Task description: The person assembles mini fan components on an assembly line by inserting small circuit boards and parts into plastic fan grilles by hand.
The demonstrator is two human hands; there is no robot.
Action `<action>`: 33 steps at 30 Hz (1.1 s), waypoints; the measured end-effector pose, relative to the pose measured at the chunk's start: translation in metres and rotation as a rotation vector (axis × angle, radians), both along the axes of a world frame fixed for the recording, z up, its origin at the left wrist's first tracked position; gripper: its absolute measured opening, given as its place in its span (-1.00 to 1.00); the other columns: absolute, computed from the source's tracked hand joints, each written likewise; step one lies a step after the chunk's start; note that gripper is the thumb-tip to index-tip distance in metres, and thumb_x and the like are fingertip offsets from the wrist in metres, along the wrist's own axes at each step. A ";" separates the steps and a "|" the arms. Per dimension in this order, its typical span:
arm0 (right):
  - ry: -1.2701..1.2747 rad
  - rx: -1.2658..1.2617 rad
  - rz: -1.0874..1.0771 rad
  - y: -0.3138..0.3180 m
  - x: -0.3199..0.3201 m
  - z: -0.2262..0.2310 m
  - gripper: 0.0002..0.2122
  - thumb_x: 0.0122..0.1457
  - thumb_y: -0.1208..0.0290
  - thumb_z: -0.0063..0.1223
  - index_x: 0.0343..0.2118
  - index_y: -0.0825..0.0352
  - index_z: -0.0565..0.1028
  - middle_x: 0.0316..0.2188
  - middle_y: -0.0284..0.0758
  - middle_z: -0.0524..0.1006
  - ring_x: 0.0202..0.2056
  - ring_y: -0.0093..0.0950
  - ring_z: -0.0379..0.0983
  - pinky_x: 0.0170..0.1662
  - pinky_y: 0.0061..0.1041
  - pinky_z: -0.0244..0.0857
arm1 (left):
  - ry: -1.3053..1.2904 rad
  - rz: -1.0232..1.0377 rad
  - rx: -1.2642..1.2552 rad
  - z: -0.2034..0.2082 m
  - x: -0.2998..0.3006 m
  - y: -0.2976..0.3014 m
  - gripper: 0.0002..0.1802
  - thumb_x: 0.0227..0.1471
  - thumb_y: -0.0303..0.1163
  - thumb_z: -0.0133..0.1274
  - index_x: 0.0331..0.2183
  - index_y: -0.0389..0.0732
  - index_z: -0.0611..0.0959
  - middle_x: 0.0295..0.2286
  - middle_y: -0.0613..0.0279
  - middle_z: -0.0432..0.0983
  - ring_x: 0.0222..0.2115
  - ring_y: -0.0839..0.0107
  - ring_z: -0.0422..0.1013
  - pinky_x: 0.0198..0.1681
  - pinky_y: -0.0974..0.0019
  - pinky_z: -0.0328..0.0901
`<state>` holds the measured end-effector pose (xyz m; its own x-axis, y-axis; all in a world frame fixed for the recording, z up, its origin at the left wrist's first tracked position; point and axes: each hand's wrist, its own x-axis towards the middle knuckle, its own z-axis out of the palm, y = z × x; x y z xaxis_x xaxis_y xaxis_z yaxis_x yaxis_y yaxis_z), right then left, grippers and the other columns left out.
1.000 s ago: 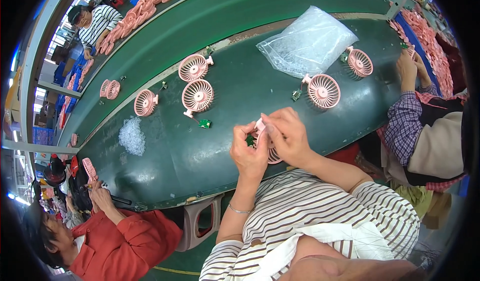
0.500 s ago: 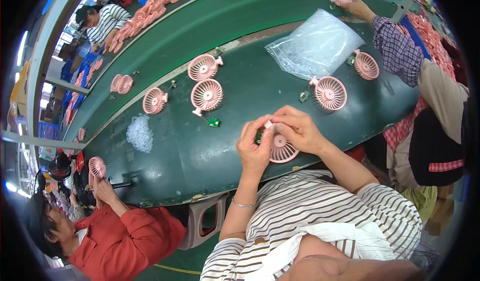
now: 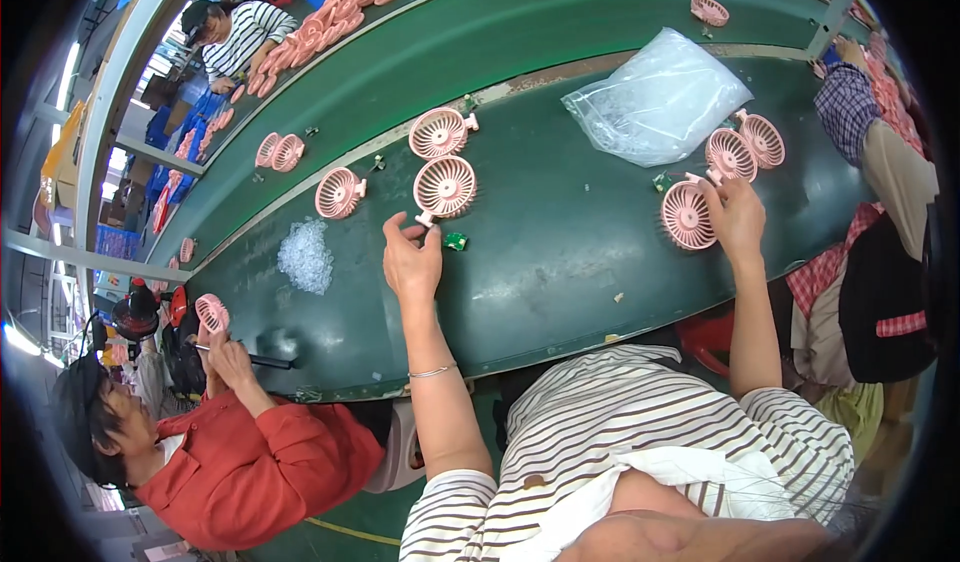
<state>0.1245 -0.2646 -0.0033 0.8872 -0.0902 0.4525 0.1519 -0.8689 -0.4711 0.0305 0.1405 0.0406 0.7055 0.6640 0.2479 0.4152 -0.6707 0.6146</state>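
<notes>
My left hand (image 3: 412, 264) is at the short stem of a pink round fan housing (image 3: 445, 187), its fingertips closing on the stem. A small green circuit board (image 3: 455, 242) lies just right of those fingers. Another pink fan housing (image 3: 438, 134) sits right behind. Over on the right, my right hand (image 3: 738, 222) pinches the stem end of a slatted fan housing (image 3: 731, 154). That piece is between a fan housing (image 3: 688, 216) nearer me and another fan housing (image 3: 764, 142) farther right.
A clear plastic bag (image 3: 660, 102) lies behind my right hand. A pile of small clear pieces (image 3: 305, 257) and a fan housing (image 3: 340, 193) are at left. Co-workers sit left in a red shirt (image 3: 260, 472) and right in a checked sleeve (image 3: 848, 104). A green belt (image 3: 560, 42) runs behind.
My hands have parted from the front edge. The right carried a fan housing to the right-hand group; the left reached the left-hand one. The right co-worker's hand left a housing on the belt.
</notes>
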 end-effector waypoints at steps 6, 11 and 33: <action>-0.272 0.274 0.212 0.014 -0.019 0.033 -0.87 0.06 0.45 0.09 -0.47 0.41 0.54 -0.46 -0.18 0.51 -0.44 -0.23 0.46 -0.35 -0.35 0.33 | -0.153 -0.015 0.033 -0.021 0.014 0.003 -0.71 -0.17 -0.45 0.21 -0.28 -0.18 0.62 -0.41 0.16 0.57 -0.34 0.27 0.46 -0.23 0.23 0.33; -0.087 0.246 0.546 0.109 -0.009 0.021 -0.82 -0.01 0.50 0.12 -0.32 0.42 0.51 -0.44 -0.13 0.47 -0.39 -0.17 0.46 -0.30 -0.26 0.35 | -0.329 -0.240 -0.035 -0.012 0.005 -0.024 -0.68 -0.12 -0.54 0.15 -0.20 -0.28 0.62 -0.36 0.06 0.57 -0.36 0.30 0.51 -0.24 0.33 0.36; 0.025 0.174 0.465 0.146 0.011 -0.015 -0.91 -0.03 0.49 0.11 -0.43 0.34 0.52 -0.44 -0.21 0.47 -0.39 -0.23 0.47 -0.33 -0.25 0.34 | -0.610 -0.492 -0.745 -0.021 -0.032 -0.110 -0.65 0.03 -0.67 -0.03 -0.08 -0.41 0.46 -0.10 0.02 0.43 -0.24 0.50 0.41 -0.14 0.47 0.33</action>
<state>0.1357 -0.1189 -0.0186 0.8616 0.2457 0.4442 0.4920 -0.6197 -0.6115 -0.0017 0.0308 0.0201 0.8301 0.4710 0.2986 -0.3116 -0.0524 0.9488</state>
